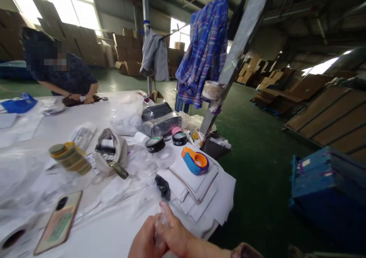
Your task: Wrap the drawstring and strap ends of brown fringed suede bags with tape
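At the table's near edge, low in the view, my left hand (147, 237) and my right hand (175, 231) meet around a small piece of crumpled clear plastic (161, 220). Fingers of both hands are pressed together on it. Just beyond them lies a crumpled black piece (162, 186). White sheets (200, 191) are stacked beyond my right hand, with an orange and blue tape dispenser (196, 162) on top. A phone (59, 223) lies face down to the left.
Behind are black tape rolls (155, 144), a fabric pouch (111, 151), a greenish bottle (69, 158) and wrapped dark packages (161, 124). A person (58, 65) leans over the far left side. A metal post (238, 48) rises at the table's right edge.
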A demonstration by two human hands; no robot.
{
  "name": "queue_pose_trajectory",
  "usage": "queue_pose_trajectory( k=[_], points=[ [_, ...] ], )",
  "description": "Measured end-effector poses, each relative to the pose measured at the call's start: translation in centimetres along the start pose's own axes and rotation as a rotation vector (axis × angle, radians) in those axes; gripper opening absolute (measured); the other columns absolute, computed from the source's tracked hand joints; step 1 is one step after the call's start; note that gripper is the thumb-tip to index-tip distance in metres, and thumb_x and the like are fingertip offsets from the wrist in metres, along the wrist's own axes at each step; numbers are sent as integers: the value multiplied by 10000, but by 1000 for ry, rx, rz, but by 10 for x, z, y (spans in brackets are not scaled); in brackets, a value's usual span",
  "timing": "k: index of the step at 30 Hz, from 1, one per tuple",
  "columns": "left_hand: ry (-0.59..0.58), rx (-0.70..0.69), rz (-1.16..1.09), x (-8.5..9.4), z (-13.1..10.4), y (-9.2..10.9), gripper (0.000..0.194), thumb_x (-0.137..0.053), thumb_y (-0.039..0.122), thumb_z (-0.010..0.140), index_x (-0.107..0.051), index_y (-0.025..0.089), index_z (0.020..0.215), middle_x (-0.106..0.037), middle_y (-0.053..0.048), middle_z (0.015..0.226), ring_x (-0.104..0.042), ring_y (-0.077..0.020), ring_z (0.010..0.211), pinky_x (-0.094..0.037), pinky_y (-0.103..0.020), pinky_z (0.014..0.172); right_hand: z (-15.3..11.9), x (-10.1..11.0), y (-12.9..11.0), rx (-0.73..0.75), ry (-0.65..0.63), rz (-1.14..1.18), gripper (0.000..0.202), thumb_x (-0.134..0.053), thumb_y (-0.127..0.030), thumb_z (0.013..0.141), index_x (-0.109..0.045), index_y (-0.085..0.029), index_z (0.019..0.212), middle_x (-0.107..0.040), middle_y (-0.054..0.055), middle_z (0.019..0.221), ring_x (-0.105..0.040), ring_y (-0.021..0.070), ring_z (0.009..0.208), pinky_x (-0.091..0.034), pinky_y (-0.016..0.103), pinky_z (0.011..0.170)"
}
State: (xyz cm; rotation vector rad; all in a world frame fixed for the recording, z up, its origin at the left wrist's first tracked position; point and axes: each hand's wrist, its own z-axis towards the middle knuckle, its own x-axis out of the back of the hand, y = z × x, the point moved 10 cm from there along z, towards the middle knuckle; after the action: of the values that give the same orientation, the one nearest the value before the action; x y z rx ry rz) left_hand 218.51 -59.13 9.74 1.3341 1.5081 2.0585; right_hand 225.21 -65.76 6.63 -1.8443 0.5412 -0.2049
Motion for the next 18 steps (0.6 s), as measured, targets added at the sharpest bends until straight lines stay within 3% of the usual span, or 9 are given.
queue_pose_trajectory(
  k=[2, 4, 7, 9, 11, 13, 16, 18],
  points=[
    [-16, -90, 26, -16, 10, 5, 304, -761, 333, 640, -726, 257, 932, -736, -56, 847, -709, -254, 752, -610, -337, 701, 6, 17, 6, -67, -56, 141, 828, -755, -629, 693, -502, -194, 1351, -671, 75, 1020, -646, 229, 930, -518, 394, 849],
    [-46, -187, 25, -33, 25, 18, 498, -819, 377, 598, -719, 285, 1077, -741, -87, 1037, -708, -307, 944, -603, -387, 835, 10, 39, -2, -49, -105, 270, 688, -827, -568, 627, -627, -176, 1155, -666, 37, 894, -631, 179, 790, -517, 326, 742],
    [-167, -267, -15, -65, 53, 51, 775, -843, 424, 604, -584, 334, 1329, -634, -92, 1314, -612, -337, 1179, -522, -439, 1000, 9, 87, -28, -1, -143, 469, 526, -851, -445, 634, -655, -152, 1025, -659, 31, 827, -612, 144, 684, -504, 276, 631],
    [-214, -271, -49, -81, 73, 75, 874, -835, 479, 618, -493, 345, 1412, -581, -96, 1379, -607, -341, 1183, -533, -437, 982, 7, 130, -53, 6, -150, 551, 514, -812, -440, 678, -639, -144, 1061, -680, 71, 871, -639, 170, 681, -523, 295, 587],
    [-157, -239, -46, -83, 93, 92, 869, -816, 524, 635, -485, 347, 1418, -580, -95, 1380, -631, -338, 1143, -565, -417, 932, 10, 191, -86, 50, -83, 575, 487, -751, -473, 735, -626, -156, 1084, -688, 118, 1002, -675, 225, 789, -556, 336, 597],
    [-36, -193, -7, -75, 109, 100, 707, -782, 510, 689, -568, 351, 1344, -629, -74, 1318, -647, -316, 1118, -570, -390, 924, 18, 270, -126, 174, 100, 522, 456, -728, -492, 751, -629, -174, 1062, -665, 133, 1134, -674, 261, 899, -576, 347, 609],
    [95, -132, 53, -63, 116, 96, 385, -717, 464, 770, -700, 345, 1137, -717, -37, 1151, -677, -272, 1061, -573, -341, 915, 36, 393, -174, 290, 478, 297, 454, -737, -492, 736, -630, -182, 1051, -667, 115, 1126, -670, 257, 909, -593, 346, 598],
    [112, -81, 78, -62, 113, 85, 301, -696, 474, 783, -728, 337, 1049, -742, -31, 1068, -706, -254, 971, -598, -312, 843, 56, 450, -197, 305, 662, 0, 467, -680, -530, 765, -621, -170, 1057, -687, 115, 1032, -678, 245, 828, -593, 356, 573]
  ],
)
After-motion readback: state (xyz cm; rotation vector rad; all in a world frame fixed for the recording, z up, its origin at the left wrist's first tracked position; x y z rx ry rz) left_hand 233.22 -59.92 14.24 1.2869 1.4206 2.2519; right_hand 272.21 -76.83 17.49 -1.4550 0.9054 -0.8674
